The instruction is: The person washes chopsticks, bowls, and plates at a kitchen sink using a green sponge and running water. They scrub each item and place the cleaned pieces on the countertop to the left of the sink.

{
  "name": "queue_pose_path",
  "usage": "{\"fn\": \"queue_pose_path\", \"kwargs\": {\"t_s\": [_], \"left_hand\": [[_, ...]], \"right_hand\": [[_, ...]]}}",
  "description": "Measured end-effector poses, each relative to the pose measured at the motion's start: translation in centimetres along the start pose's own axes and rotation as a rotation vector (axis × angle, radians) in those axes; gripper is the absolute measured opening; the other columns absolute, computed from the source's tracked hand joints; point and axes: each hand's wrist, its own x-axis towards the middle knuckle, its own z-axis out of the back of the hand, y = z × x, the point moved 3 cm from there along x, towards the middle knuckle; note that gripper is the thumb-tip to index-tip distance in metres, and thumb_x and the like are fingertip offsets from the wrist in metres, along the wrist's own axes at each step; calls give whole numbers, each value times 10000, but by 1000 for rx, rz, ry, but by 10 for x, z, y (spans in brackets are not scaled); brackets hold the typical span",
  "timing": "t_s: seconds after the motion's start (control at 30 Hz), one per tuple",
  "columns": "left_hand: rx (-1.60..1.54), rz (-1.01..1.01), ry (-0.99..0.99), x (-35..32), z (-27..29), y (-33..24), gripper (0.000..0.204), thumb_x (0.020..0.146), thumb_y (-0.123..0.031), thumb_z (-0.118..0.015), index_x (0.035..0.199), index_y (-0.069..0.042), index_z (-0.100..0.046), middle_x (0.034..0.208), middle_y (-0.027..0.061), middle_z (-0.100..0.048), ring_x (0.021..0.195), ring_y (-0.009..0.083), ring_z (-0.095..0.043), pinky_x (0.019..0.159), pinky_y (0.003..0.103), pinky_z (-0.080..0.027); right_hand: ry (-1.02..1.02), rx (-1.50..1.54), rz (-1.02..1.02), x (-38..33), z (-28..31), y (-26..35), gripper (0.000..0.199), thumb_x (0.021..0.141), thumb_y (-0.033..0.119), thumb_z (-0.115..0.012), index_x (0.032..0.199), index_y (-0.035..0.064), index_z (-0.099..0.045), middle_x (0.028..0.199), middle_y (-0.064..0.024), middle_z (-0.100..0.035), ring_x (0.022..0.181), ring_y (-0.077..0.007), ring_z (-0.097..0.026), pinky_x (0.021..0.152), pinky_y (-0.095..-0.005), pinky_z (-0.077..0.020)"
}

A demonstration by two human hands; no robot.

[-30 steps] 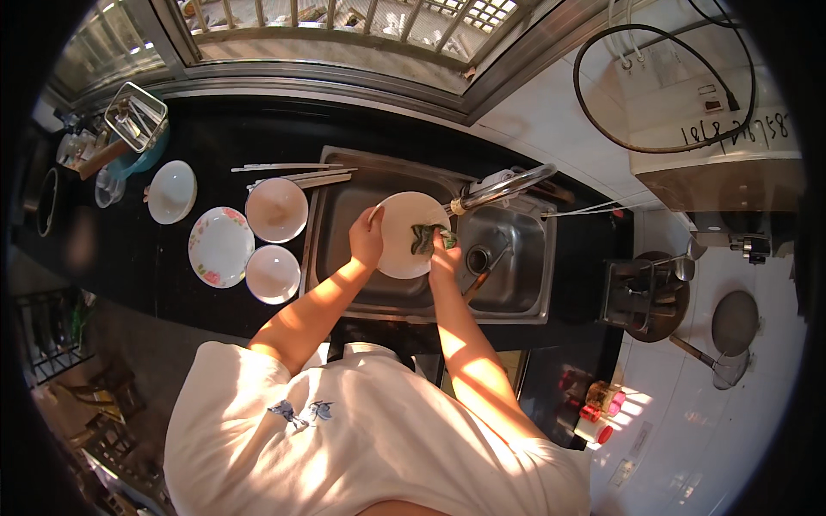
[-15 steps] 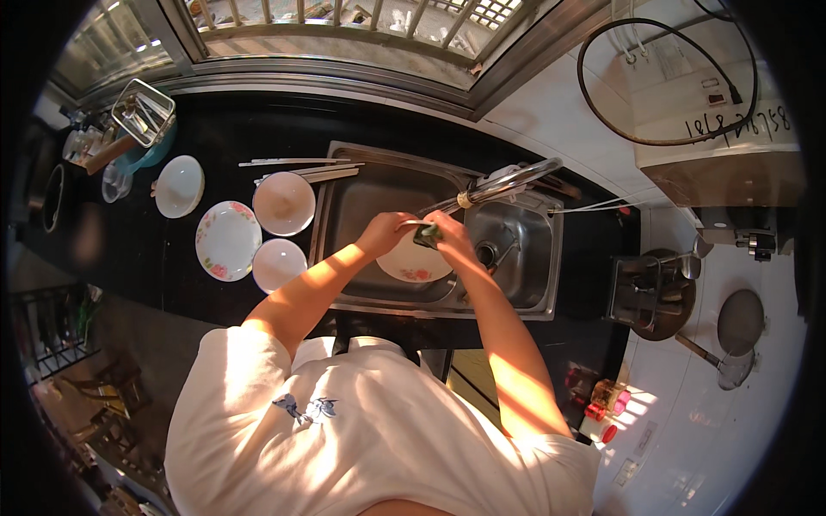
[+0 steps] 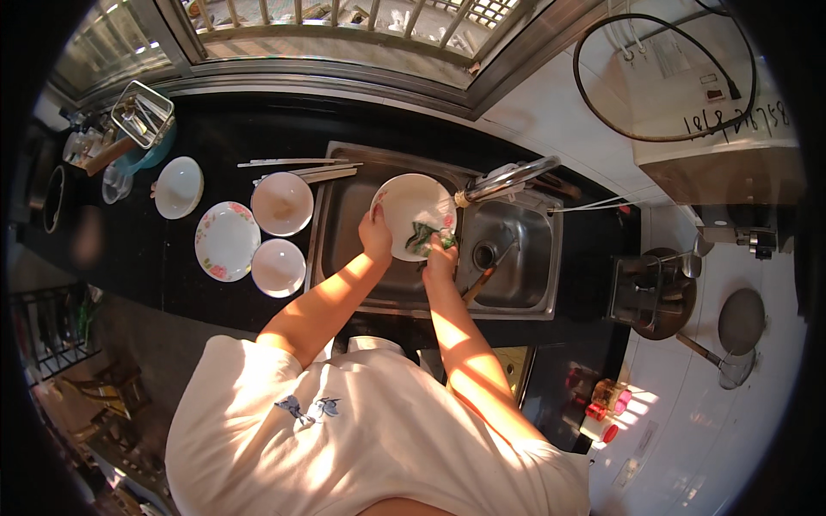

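A white plate [image 3: 416, 202] with pink flowers near its rim is held over the larger, left basin of the steel sink [image 3: 344, 288], its face turned up. My left hand [image 3: 376, 236] grips its left edge, the fingers partly hidden under it. With my right hand [image 3: 440, 261] I press a dark green and white cloth [image 3: 422, 237] against the plate's inner face, low on the right side. The faucet [image 3: 508, 181] reaches in from the right, its tip beside the plate's right rim.
Left of the sink are two bowls [image 3: 282, 204], a flowered plate [image 3: 228, 242], another white dish [image 3: 179, 187] and several chopsticks [image 3: 301, 170]. A wooden handle [image 3: 480, 282] leans in the smaller basin by the drain. A utensil rack [image 3: 641, 288] stands right.
The plate has moved away from me and turned its face up. My left hand has shifted to its left edge; my right hand has come down with the cloth onto its inner face.
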Motion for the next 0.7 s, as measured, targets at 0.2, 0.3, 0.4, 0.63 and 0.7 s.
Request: {"fn": "queue_pose_path", "kwargs": {"t_s": [0.2,0.3,0.4,0.63,0.7], "left_hand": [[631,-859,379,-34,29,-63,282,842,-278,-629,1003,-46,-621,1072,118,-619,1013,290,-569,899,390,-432],[843,-1245,755,-48,29,-91,279,747,-235,-680,979,-89,-629,1048,54,-630,1040,266,-555,930,399,-420],[1000,-1283,1004,-40,20,-78,368,646,-174,-716,1001,-114,-640,1052,5,-635,1022,234,-561,903,403,-444],[1213,-1109,1052,-31,6,-69,257,669,-241,-692,898,-127,-667,853,43,-674,849,267,-630,714,397,-504],[1135,-786,881,-32,3,-76,284,660,-259,-699,905,-118,-669,830,73,-675,825,293,-638,707,416,-500]], "right_hand": [[276,-178,-209,15,29,25,385,801,34,-583,1170,-60,-524,1122,-187,-580,986,-299,-593,817,-444,-456],[405,-245,-209,55,48,20,377,791,81,-588,1130,-82,-558,1057,-182,-616,911,-272,-624,767,-397,-480],[499,-434,-152,41,36,44,337,836,194,-593,1036,-76,-618,972,-183,-646,912,-278,-625,780,-384,-467],[103,-992,526,21,29,98,467,920,372,-496,1105,-55,-534,961,-235,-627,935,-389,-589,797,-402,-450],[113,-819,562,8,31,109,392,918,301,-514,1133,-27,-510,922,-218,-627,899,-364,-597,789,-397,-454]]}}
